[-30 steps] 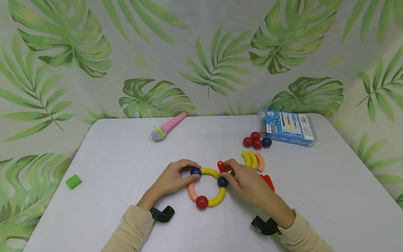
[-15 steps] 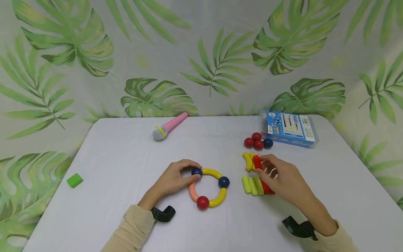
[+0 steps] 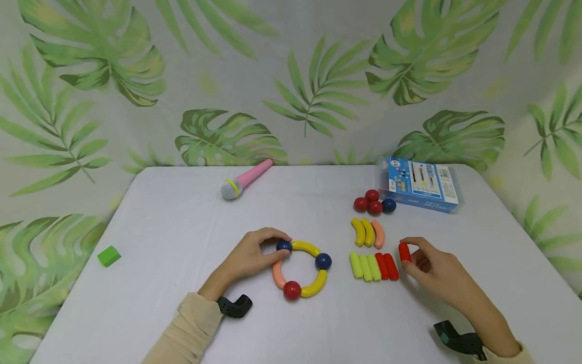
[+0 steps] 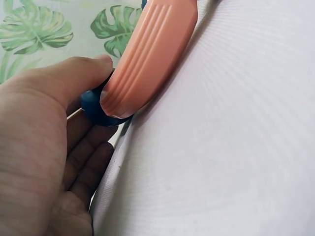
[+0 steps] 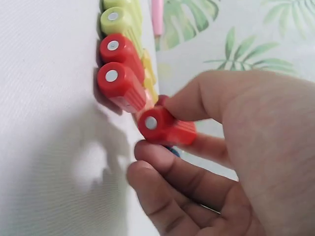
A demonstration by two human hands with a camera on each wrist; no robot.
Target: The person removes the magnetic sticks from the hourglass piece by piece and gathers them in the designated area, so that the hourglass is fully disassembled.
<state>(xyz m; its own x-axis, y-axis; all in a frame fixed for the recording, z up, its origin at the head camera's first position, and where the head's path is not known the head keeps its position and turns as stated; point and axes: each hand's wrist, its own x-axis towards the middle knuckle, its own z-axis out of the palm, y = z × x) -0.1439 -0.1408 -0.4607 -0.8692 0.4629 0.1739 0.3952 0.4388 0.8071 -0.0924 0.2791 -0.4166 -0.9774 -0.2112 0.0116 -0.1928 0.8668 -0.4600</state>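
Observation:
My left hand (image 3: 247, 259) pinches a dark blue ball (image 3: 284, 245) between thumb and fingers. That ball belongs to a ring lying on the table, joined from a salmon curved rod (image 3: 278, 275), yellow curved rods (image 3: 314, 284), a red ball (image 3: 292, 290) and another blue ball (image 3: 323, 261). Off to the right, my right hand (image 3: 441, 272) holds a short red rod (image 3: 404, 252) between thumb and fingers. In the right wrist view, a silvery disc shows on the end of this held rod (image 5: 151, 123), apart from the red rods (image 5: 118, 81) in the row.
Beside the right hand lies a row of green rods (image 3: 366, 268) and red rods (image 3: 386, 266). Curved rods (image 3: 364, 232) lie behind it, then loose balls (image 3: 374, 208) and a blue box (image 3: 420, 184). A pink microphone (image 3: 250, 177) and green block (image 3: 109, 256) lie farther left.
From beside the ring, my right hand has carried the red rod rightward, over the row and past its right end. My left hand has stayed on the blue ball.

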